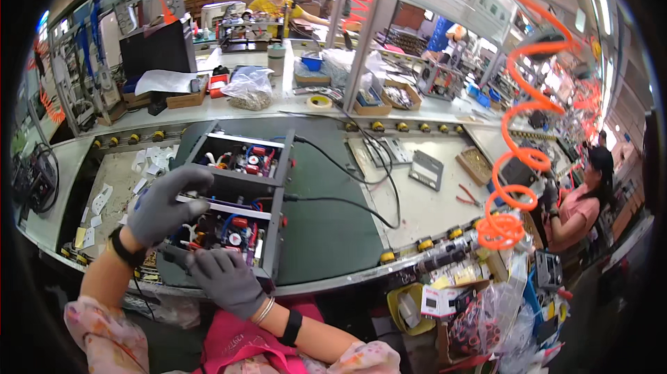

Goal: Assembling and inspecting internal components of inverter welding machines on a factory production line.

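Note:
Two open dark metal cases point(276, 224) lie one behind the other on a green mat point(323, 228), with circuit boards, red parts, coils and coloured wires inside. My left hand point(167, 206), in a grey glove, hovers over the left side of the nearer case, thumb and fingers apart with nothing visible between them. Against the near left corner of that case is my right hand point(226, 281), also gloved, its fingers bent over the dark edge; the fingertips are partly hidden. A black cable point(340, 200) runs from each case's right side.
Flat grey metal panels point(425, 169) and red-handled pliers point(467, 195) lie to the right. Orange coiled air hose point(517, 158) hangs there. Paper scraps point(101, 199) litter the left. A bag of small parts point(249, 89) stands behind. One co-worker point(573, 207) sits right, another point(278, 9) works farther back.

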A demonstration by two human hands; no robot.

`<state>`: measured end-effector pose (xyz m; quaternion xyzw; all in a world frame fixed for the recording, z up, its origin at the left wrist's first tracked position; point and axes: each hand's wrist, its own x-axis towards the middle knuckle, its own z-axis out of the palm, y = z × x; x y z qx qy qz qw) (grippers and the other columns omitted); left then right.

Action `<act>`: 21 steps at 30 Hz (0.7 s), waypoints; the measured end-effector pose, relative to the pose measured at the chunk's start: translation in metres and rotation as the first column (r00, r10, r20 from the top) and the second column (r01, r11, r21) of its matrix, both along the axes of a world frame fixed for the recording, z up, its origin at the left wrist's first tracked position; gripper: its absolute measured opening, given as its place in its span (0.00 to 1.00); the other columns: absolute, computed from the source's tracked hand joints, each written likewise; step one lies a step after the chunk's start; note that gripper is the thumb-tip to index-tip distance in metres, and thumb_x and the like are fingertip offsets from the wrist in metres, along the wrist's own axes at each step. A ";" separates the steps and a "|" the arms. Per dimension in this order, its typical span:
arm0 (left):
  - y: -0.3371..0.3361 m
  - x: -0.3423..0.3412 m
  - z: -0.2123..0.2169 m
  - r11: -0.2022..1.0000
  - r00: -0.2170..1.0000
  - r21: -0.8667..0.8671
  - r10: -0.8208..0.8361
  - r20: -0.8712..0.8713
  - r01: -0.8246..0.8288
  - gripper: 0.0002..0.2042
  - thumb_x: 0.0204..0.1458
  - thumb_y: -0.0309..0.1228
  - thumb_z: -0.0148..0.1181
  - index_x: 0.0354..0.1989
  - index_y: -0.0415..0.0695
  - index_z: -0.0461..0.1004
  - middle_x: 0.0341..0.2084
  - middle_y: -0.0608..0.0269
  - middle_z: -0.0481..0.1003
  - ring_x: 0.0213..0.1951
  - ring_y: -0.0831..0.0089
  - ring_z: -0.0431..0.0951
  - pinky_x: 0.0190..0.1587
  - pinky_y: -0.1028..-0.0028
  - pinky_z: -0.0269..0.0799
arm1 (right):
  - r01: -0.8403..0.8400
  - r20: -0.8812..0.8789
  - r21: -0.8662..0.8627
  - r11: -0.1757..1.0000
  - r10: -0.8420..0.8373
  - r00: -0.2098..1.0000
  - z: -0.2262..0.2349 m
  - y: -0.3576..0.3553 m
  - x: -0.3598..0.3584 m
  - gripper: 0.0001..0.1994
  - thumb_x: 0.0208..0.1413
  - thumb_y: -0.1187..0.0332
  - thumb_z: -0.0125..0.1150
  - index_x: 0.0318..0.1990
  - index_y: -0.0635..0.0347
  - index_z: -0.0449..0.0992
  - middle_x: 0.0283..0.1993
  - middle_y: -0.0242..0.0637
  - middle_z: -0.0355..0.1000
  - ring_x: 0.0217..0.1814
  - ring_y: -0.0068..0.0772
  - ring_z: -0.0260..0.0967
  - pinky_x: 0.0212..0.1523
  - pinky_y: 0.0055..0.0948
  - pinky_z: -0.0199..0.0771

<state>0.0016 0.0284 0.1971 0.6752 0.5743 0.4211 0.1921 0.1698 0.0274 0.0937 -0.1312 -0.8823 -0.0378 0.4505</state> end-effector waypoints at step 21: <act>-0.004 0.274 -0.151 0.396 0.614 -0.469 -0.494 0.616 0.790 0.14 0.56 0.32 0.59 0.47 0.37 0.71 0.42 0.61 0.74 0.44 0.77 0.74 0.49 0.74 0.71 | -0.438 -0.140 -0.899 0.019 -0.959 0.245 -0.164 -0.129 0.345 0.10 0.58 0.66 0.59 0.43 0.60 0.76 0.37 0.32 0.75 0.32 0.16 0.70 0.33 0.19 0.74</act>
